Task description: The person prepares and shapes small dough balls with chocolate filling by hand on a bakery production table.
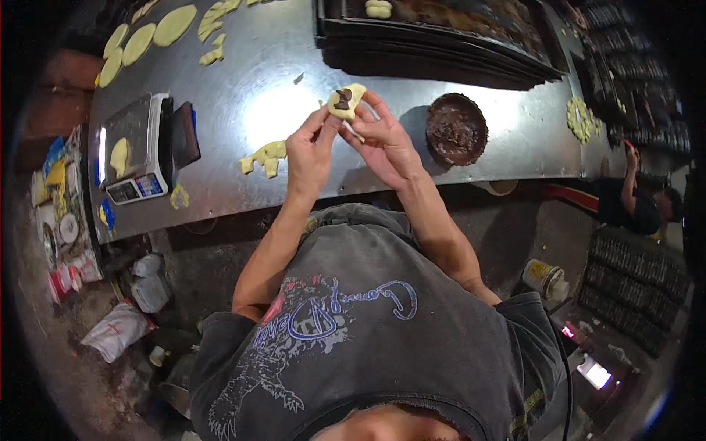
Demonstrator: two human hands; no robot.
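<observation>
A piece of pale yellow dough (356, 92) with dark brown filling (343, 98) on it is held up between my two hands, above the metal table. My left hand (312, 153) pinches its lower left side with thumb and fingers. From the right, the fingers of my right hand (388, 140) are closed around its other side; some of these fingertips are hidden. Close to my left hand, an irregular scrap of dough (265, 157) lies on the table. To the right of my right hand stands a round bowl (482, 132) of dark brown filling.
A digital scale (140, 186) carrying a dough piece stands at the left. Flat dough ovals (175, 25) lie at the far left. Stacked dark trays (441, 51) occupy the back; dough scraps (581, 121) lie far right. Another person (636, 198) is at the right.
</observation>
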